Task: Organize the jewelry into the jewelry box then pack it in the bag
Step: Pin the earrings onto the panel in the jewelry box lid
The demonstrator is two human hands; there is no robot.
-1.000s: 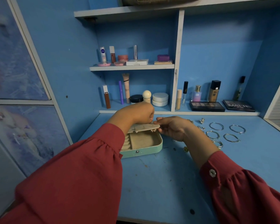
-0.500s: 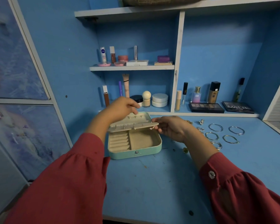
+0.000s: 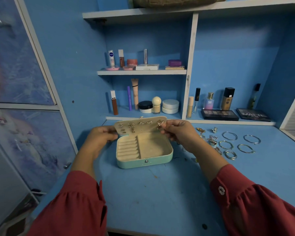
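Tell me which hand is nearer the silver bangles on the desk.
Right. The right hand grips the earring panel's right edge, just left of the silver bangles; the left hand holds the panel's far left edge.

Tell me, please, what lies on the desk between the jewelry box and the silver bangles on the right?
In the head view, between the jewelry box and the bangles lie the right hand and a cluster of small jewelry pieces.
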